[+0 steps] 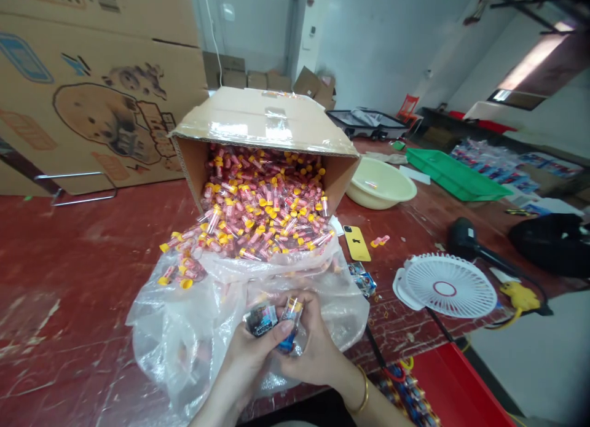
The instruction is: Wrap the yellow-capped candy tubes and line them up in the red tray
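My left hand is closed around a small dark printed packet, and its thumb reaches across to the right. My right hand, with a gold bangle at the wrist, grips a small clear tube with a yellowish top and a blue lower part. Both hands are close together above a crumpled clear plastic bag. Just beyond them a cardboard box lies on its side, and a heap of small pink tubes with yellow caps spills from it onto the bag.
On the red table stand a pale yellow basin, a yellow phone, a white fan and a black hair-dryer-like tool. A green tray lies farther back. A red bin is below the table edge.
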Action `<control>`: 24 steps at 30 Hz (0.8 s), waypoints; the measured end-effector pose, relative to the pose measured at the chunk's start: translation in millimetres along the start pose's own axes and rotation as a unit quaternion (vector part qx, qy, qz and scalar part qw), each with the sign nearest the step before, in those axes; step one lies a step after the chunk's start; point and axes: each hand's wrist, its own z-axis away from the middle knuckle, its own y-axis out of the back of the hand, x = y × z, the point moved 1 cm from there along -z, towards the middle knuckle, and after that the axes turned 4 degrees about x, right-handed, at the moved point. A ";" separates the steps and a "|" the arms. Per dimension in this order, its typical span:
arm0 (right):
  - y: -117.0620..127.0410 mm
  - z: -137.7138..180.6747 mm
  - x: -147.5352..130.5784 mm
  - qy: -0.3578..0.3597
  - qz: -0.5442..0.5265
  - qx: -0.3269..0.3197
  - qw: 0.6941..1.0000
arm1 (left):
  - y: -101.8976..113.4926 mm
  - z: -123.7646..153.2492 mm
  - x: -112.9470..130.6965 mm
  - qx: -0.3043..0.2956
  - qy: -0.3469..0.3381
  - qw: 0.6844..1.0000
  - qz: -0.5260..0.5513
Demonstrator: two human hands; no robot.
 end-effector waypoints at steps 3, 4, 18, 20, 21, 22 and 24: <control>1.4 1.0 1.1 0.000 -0.012 -0.002 1.000 | -1.3 -0.4 -0.3 0.001 -0.013 1.000 0.000; 2.6 1.0 1.2 0.002 -0.018 -0.003 1.000 | -1.3 -0.8 -0.5 0.002 -0.018 1.000 -0.001; 117.1 74.5 17.6 -0.154 -0.115 0.315 0.929 | -17.2 1.7 -29.3 -0.019 0.095 0.991 -0.094; 168.1 125.9 31.4 -0.194 -0.038 0.446 0.873 | -19.9 2.7 -36.0 -0.029 0.115 0.986 -0.119; 192.5 151.4 40.6 -0.228 0.016 0.509 0.830 | -20.7 3.0 -39.1 -0.035 0.118 0.983 -0.139; 214.3 173.4 51.4 -0.245 0.041 0.545 0.801 | -21.3 3.3 -41.9 -0.041 0.116 0.980 -0.159; 247.2 203.7 78.2 -0.292 0.074 0.578 0.759 | -22.2 3.6 -45.9 -0.055 0.103 0.974 -0.194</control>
